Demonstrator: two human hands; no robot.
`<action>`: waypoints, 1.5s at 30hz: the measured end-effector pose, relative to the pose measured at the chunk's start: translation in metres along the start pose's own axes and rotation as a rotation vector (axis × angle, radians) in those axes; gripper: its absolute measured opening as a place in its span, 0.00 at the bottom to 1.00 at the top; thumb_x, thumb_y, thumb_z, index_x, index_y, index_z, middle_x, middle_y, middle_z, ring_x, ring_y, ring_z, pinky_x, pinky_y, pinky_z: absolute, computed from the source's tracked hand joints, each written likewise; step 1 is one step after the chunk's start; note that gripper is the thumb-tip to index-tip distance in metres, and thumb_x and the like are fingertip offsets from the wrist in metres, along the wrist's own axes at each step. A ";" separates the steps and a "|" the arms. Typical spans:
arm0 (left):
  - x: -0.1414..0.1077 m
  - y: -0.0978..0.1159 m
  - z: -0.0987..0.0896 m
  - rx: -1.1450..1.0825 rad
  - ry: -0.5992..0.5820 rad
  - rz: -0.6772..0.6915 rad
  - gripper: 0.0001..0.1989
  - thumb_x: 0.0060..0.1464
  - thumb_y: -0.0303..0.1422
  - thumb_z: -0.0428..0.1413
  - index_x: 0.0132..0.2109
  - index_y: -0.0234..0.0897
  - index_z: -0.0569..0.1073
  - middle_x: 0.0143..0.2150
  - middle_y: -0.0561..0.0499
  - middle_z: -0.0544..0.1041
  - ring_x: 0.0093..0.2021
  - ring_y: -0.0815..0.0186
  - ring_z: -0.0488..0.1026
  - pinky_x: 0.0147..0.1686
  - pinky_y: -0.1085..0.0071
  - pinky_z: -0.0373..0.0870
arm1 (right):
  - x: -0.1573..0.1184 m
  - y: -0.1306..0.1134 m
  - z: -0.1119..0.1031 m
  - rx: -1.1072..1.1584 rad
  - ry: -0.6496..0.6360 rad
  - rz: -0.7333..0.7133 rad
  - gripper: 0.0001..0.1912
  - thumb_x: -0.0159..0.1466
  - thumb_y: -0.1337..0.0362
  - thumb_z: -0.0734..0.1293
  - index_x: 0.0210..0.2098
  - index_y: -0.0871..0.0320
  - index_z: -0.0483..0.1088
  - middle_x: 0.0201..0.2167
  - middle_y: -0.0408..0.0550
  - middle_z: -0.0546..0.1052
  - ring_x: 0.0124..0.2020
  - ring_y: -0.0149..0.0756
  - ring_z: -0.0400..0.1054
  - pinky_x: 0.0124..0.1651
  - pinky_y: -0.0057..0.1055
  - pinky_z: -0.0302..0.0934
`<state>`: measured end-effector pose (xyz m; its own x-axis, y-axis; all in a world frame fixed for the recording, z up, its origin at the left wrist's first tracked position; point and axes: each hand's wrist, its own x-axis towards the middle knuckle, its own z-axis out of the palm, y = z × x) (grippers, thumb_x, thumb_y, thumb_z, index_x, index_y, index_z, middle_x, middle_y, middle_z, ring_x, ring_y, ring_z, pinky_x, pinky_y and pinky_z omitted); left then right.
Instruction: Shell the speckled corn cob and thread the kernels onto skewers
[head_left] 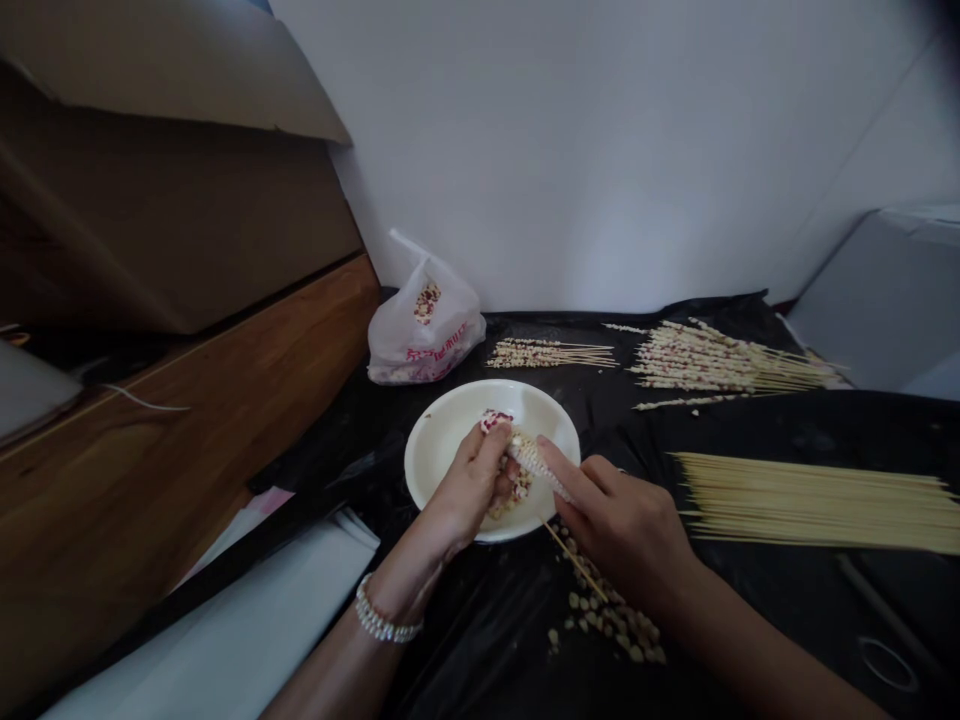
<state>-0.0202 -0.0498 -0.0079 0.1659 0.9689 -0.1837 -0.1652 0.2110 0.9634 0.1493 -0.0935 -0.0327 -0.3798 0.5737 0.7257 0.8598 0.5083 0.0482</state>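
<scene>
Over a white bowl, my left hand is wrapped round one end of a corn cob with red and white kernels at its tip. My right hand grips the other end, thumb and fingers pressed on it. Part of the cob looks stripped of kernels. Loose kernels lie in the bowl below. A thin stick slants down from the bowl's edge, beside my right hand. Pale round pieces are scattered on the black sheet under my right wrist.
A plastic bag stands behind the bowl. Beaded skewers lie in a small bundle and a larger one. Bare sticks lie at right. A cardboard box and wooden surface are at left, a wall behind.
</scene>
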 end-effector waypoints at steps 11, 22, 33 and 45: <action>-0.002 0.005 0.000 -0.043 -0.102 0.019 0.12 0.58 0.37 0.51 0.28 0.38 0.62 0.18 0.60 0.58 0.14 0.78 0.46 0.15 0.77 0.43 | 0.000 0.002 0.004 0.199 -0.038 0.156 0.21 0.70 0.66 0.60 0.59 0.60 0.71 0.27 0.44 0.75 0.24 0.31 0.69 0.26 0.28 0.59; -0.002 0.011 -0.004 -0.153 -0.158 -0.101 0.08 0.50 0.34 0.54 0.27 0.36 0.64 0.18 0.60 0.56 0.16 0.79 0.42 0.16 0.78 0.37 | -0.004 0.002 -0.002 -0.204 0.031 -0.078 0.26 0.70 0.73 0.60 0.66 0.59 0.63 0.24 0.42 0.68 0.23 0.33 0.57 0.28 0.35 0.49; -0.001 0.009 -0.005 -0.182 -0.126 -0.107 0.09 0.40 0.26 0.55 0.30 0.37 0.62 0.19 0.61 0.59 0.16 0.80 0.43 0.17 0.80 0.37 | -0.003 0.000 -0.001 -0.219 0.014 -0.097 0.27 0.69 0.75 0.59 0.68 0.60 0.61 0.24 0.43 0.67 0.24 0.35 0.56 0.29 0.36 0.48; -0.001 0.009 -0.005 -0.140 -0.161 -0.094 0.08 0.45 0.26 0.55 0.33 0.37 0.64 0.20 0.61 0.60 0.16 0.80 0.44 0.17 0.78 0.37 | 0.000 -0.001 -0.002 -0.201 -0.027 -0.067 0.32 0.69 0.65 0.64 0.70 0.65 0.55 0.25 0.42 0.71 0.24 0.34 0.61 0.29 0.36 0.50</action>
<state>-0.0267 -0.0483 -0.0001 0.3383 0.9133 -0.2268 -0.2733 0.3259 0.9050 0.1490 -0.0950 -0.0311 -0.4453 0.5611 0.6977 0.8820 0.4092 0.2339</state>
